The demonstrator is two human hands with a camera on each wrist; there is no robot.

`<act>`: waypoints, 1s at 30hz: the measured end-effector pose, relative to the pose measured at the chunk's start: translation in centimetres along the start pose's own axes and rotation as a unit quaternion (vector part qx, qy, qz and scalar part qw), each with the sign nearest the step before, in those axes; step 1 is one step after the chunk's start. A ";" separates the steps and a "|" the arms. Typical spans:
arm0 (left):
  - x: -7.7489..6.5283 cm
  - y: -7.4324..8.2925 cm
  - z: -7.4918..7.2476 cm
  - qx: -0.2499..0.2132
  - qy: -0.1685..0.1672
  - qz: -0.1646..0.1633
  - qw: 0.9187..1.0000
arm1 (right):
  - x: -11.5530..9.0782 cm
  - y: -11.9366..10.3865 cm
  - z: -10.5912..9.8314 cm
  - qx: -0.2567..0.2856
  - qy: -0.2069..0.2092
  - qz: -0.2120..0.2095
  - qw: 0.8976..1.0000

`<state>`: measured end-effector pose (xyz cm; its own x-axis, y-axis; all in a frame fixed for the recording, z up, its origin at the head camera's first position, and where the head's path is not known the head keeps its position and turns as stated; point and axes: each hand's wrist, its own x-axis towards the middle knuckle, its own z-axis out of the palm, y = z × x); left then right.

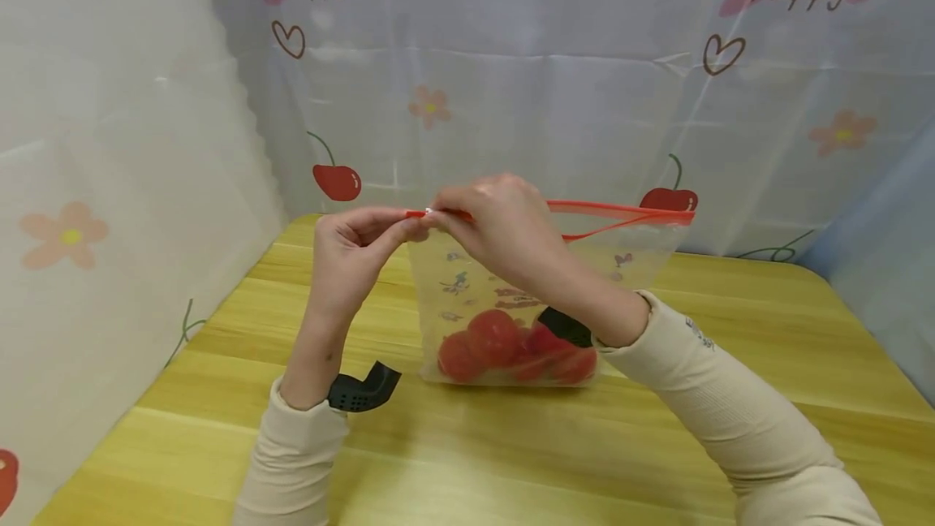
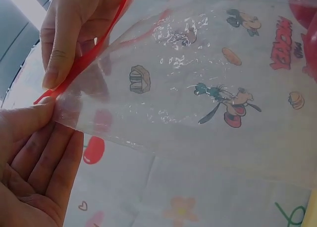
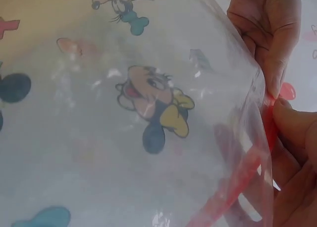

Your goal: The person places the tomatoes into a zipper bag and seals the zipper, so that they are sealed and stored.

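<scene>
A clear zip bag (image 1: 467, 274) with a red zip strip (image 1: 621, 211) and cartoon prints stands upright on the table. Several red, round fruits that look like tomatoes (image 1: 495, 338) lie in its bottom. My left hand (image 1: 351, 254) pinches the bag's top left corner between thumb and fingers. Right beside it, my right hand (image 1: 504, 222) pinches the red strip at a small white slider (image 1: 428, 212). Toward the right, the bag's mouth gapes between its two red edges. In the left wrist view, the thumbs of both hands meet closely at the corner.
The wooden table (image 1: 511, 461) spreads under the bag and both forearms. Behind it hangs a pale curtain (image 1: 526, 104) printed with cherries, hearts and flowers, and another pale sheet (image 1: 109, 144) covers the left side. A black wrist mount (image 1: 363, 390) sticks out from the left sleeve.
</scene>
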<state>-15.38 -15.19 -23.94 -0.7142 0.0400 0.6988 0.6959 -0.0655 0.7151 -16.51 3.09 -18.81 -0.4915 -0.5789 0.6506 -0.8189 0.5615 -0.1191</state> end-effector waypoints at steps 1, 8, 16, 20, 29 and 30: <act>0.0 0.0 0.0 -0.001 -0.001 0.000 1.000 | 0.0 0.0 -0.1 -0.006 -0.002 -0.003 1.000; 0.1 -0.2 -0.3 -0.009 -0.002 -0.007 1.000 | -0.5 0.5 -1.0 -0.047 -0.019 -0.016 0.999; 0.2 -0.5 -0.5 -0.012 0.008 -0.020 1.000 | -2.0 2.1 -2.2 -0.061 -0.011 -0.010 0.998; 0.2 -0.5 -0.6 -0.014 0.007 -0.025 1.000 | -3.0 2.8 -2.8 -0.059 0.001 0.000 0.998; -0.1 -0.6 -0.4 -0.020 0.006 -0.030 0.999 | -5.1 4.7 -4.2 -0.066 0.012 0.004 0.998; -0.2 -0.7 -0.3 -0.023 0.007 -0.029 0.999 | -5.4 4.8 -4.4 -0.066 0.012 0.005 0.998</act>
<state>-15.77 -15.48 -24.59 -0.7549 0.0304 0.6551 0.6490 -0.1098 0.7529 -16.51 11.56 -19.58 -0.4918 -0.5595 0.6671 -0.7667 0.6414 -0.0273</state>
